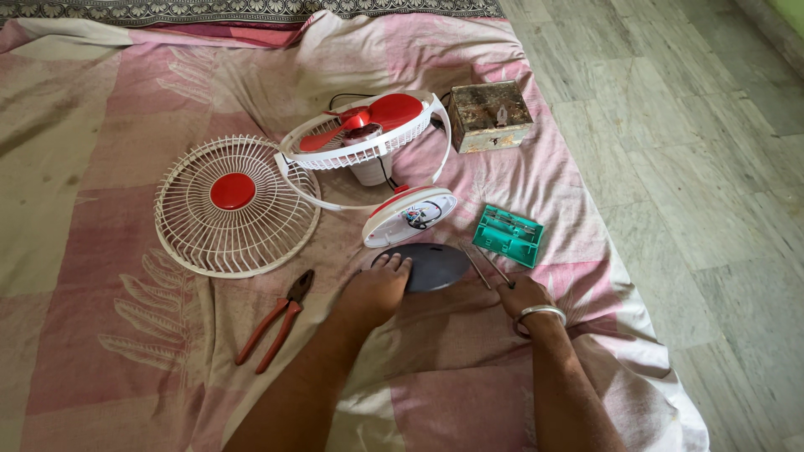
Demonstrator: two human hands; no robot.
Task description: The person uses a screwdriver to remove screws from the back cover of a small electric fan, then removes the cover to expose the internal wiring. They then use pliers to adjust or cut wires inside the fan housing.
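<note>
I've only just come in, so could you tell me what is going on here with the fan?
A person sits at a pink sheet with a small fan taken apart. The left hand rests on a dark oval plate; the right hand holds two thin metal tools. The base lies open, wires showing. The front grille lies off to the left, pliers near it, a green case and an old tin box to the right.
</note>
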